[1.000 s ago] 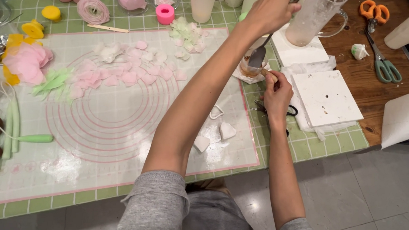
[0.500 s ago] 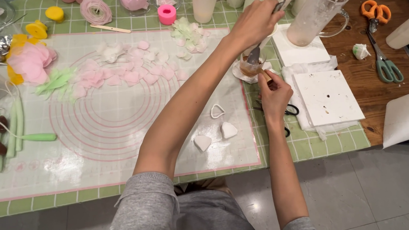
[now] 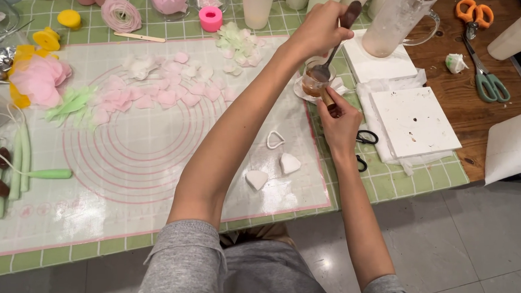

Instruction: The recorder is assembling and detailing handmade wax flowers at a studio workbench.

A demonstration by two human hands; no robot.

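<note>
Grey short sleeves, bare forearms

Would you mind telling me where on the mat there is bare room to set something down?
The mat's lower middle is bare, between the green stems and the white teardrop pieces. The top is crowded: pink petals, cups, the small glass under the left hand and right hand.

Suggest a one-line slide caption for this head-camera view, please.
Left hand dips a dark-handled spoon into a small glass cup steadied by the right hand, beside a craft mat.
</note>
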